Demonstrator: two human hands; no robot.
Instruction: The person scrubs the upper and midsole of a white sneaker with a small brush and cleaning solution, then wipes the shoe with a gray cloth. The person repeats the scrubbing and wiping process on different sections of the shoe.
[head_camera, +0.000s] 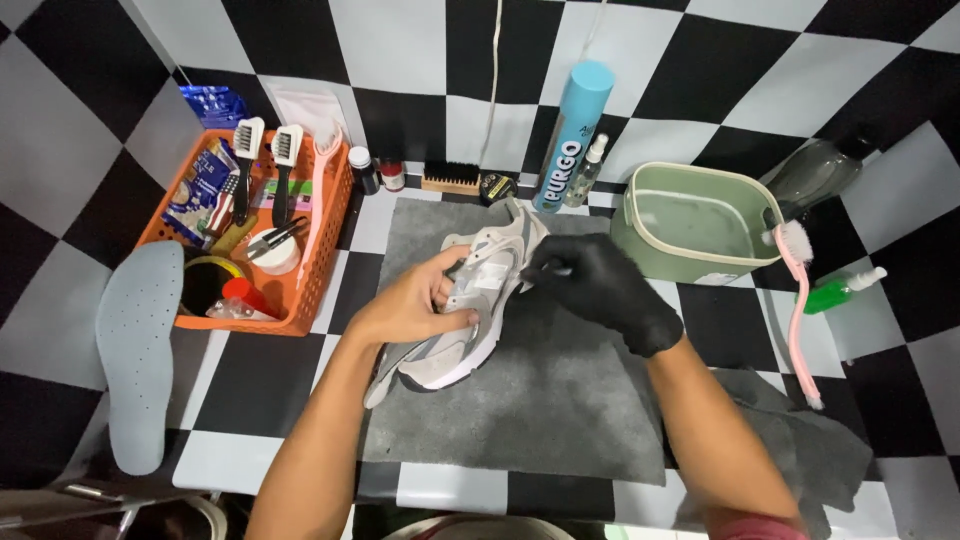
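Nearest the camera: two forearms coming up from the bottom edge. Bare left hand (415, 305) has its grip closed around the grey-and-white mesh sneaker (470, 300), thumb on the upper, fingers inside or behind the collar. Right hand (600, 290), in a black glove, has its grip pinched shut at the sneaker's upper near the tongue; can't tell what, if anything, is in the pinch.

Sneaker sits mid-bench on the grey felt mat (540, 400), tilted onto its side. Long axis runs diagonal, lower-left to upper-right: one end toward the far wall, the other toward the near-left. White sole faces down and right.

Around it, large to small:
- checkered black-and-white bench (270, 380)
- 1 grey mat, 1 dark grey cloth (800, 440) at its right corner
- 1 orange plastic basket (325, 260) on the left, packed with brushes and tins, just beside the mat
- 1 pale green plastic tub (690, 225) holding water, right of the sneaker
- 1 grey perforated insole (135, 350), far left
- 1 tall blue spray can (572, 135) behind the sneaker
- 1 pink long-handled brush (797, 310) leaning on the tub
- 1 wooden brush (450, 180) at the back wall
- 1 green bottle (840, 292), far right

Nothing lies between the hands and the sneaker.
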